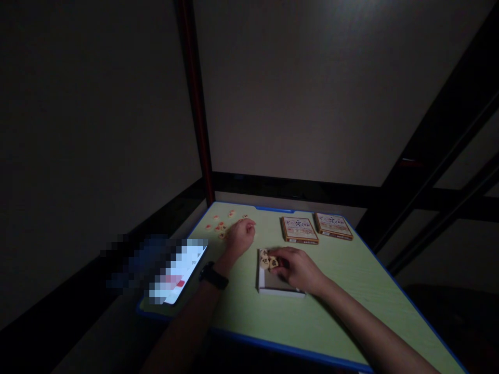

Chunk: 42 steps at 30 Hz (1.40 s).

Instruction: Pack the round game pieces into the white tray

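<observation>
My left hand (pixel 240 235), a dark watch on its wrist, rests on the green table (pixel 249 306) with its fingers curled. It lies beside several small round wooden game pieces (pixel 220 225) scattered at the far left. What its fingers hold is hidden. My right hand (pixel 297 269) lies over a shallow white box (pixel 273 287). Its fingertips touch the wooden pieces (pixel 268 261) lined up at the box's far left corner.
Two flat square boxes with brown borders, one (pixel 299 229) beside the other (pixel 333 225), lie at the table's far right. A lit phone screen (pixel 177 272) lies at the near left edge. A red post (pixel 197 104) rises behind the table; dark beams cross at the right.
</observation>
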Available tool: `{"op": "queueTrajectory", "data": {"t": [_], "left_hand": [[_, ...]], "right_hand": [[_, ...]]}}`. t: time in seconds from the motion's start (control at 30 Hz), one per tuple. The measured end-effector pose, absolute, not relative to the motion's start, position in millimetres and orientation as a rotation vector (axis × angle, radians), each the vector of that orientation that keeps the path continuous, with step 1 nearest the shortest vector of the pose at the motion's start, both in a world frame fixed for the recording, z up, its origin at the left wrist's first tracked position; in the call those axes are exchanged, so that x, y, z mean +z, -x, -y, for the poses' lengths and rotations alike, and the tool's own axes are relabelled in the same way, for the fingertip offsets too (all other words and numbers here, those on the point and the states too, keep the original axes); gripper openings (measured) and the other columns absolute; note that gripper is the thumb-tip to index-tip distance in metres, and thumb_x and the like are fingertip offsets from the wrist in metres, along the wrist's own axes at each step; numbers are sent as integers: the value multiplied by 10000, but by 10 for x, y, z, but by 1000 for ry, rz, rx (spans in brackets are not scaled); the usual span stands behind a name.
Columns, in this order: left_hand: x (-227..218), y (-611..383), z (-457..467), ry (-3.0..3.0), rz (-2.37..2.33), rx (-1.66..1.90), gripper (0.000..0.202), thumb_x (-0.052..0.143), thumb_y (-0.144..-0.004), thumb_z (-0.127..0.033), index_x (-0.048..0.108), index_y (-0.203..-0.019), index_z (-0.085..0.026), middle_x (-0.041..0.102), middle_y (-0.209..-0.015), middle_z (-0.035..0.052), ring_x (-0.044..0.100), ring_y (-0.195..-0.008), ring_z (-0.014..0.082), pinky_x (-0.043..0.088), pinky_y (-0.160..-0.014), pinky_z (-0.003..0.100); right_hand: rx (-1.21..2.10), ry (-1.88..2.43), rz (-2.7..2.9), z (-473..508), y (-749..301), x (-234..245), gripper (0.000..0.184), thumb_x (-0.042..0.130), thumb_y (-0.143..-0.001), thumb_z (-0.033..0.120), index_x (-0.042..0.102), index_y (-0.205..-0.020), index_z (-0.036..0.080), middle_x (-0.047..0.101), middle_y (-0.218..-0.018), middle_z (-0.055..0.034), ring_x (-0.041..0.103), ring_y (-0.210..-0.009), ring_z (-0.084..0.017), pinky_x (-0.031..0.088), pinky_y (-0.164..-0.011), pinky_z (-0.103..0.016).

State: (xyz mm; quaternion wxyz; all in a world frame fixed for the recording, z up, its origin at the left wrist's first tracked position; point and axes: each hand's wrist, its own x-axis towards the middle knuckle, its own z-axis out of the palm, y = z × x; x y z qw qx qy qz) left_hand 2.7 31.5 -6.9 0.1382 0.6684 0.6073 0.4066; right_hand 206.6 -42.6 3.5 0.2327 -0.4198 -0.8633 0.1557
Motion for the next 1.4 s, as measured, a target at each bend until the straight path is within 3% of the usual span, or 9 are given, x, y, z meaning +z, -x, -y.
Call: {"op": "queueTrajectory", "data": {"t": [0.23,0.47,0.57,0.67,0.8,0.97,1.2,1.4], "left_hand": [[-53,274,-444,-1709,-1981,1538,273,491,-806,-76,701,-939,-190,704,-1049,95,643,-1002,241,478,-936,349],[-69,157,-455,-1242,-1820,1869,188,458,-764,-128,625,-793,-210,704,-861,29,646,-814,183,483,-757,273],[-52,-34,-270,-1509,-1698,1670,204,405,-749,-141,551,-626,-213,635,-651,5,605,-672,170,431,-662,261],[-41,-165,-68,-1865,-1569,1348,214,422,-734,-188,458,-524,-217,536,-527,0,535,-575,166,364,-609,273],[4,-204,75,-2112,-1475,1339,227,417,-736,-226,336,-524,-218,452,-506,6,452,-538,162,270,-574,302],[26,-244,105,-2181,-1213,1492,216,397,-735,-194,269,-563,-223,378,-506,-13,397,-499,143,238,-547,303],[-15,-318,94,-2103,-1205,1732,222,398,-738,-151,248,-594,-228,348,-517,-25,385,-501,140,229,-537,301],[18,-268,73,-2008,-1297,1909,216,387,-763,-135,267,-611,-231,389,-524,-23,405,-502,139,242,-532,300]], "right_hand": [[366,1136,2228,410,-2085,28,224,586,-917,313,708,-1057,187,736,-855,-54,656,-753,-188,489,-702,-284],[184,1110,2140,106,-2095,11,224,516,-939,261,702,-1033,179,740,-943,-86,678,-846,-201,503,-770,-303],[117,1164,2332,-276,-1880,182,240,556,-882,174,719,-1057,165,737,-942,-95,673,-833,-197,488,-761,-279],[70,1327,2549,-740,-1533,383,359,523,-853,90,712,-1150,160,734,-1101,-112,674,-979,-204,464,-837,-249],[97,1448,2737,-1234,-1093,502,407,576,-852,132,687,-1238,198,721,-1186,-89,659,-1086,-212,453,-852,-218],[152,1498,2877,-1455,-774,456,346,682,-758,151,768,-1076,256,766,-1059,-38,695,-997,-207,469,-763,-196],[107,1555,2922,-1460,-667,454,357,683,-694,80,776,-1025,173,764,-1037,-114,707,-945,-245,478,-709,-225],[104,1396,2954,-1399,-642,529,348,571,-808,83,755,-1079,203,766,-1038,-37,695,-944,-163,441,-743,-168]]}}
